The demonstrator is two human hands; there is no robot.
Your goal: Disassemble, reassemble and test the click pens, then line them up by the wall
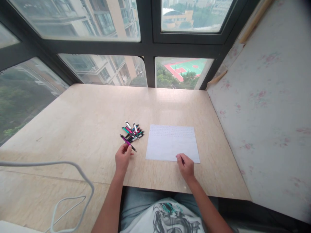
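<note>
A purple pen (125,139) with a black tip is pinched in my left hand (123,157), its tip pointing down to the right. Right behind that hand lies a loose pile of pens (136,132) in white, green, red, black and other colours. My right hand (185,164) rests at the near edge of a white sheet of paper (167,145), its fingers curled in. Whether anything sits inside those curled fingers is hidden. Lines of small handwriting run across the top part of the sheet.
The pale marble-patterned tabletop (97,110) reaches back to dark window frames (97,48). A grey-white cable (82,174) loops over the near left. A wall with flowered paper (262,113) borders the right side. My lap is below the front edge.
</note>
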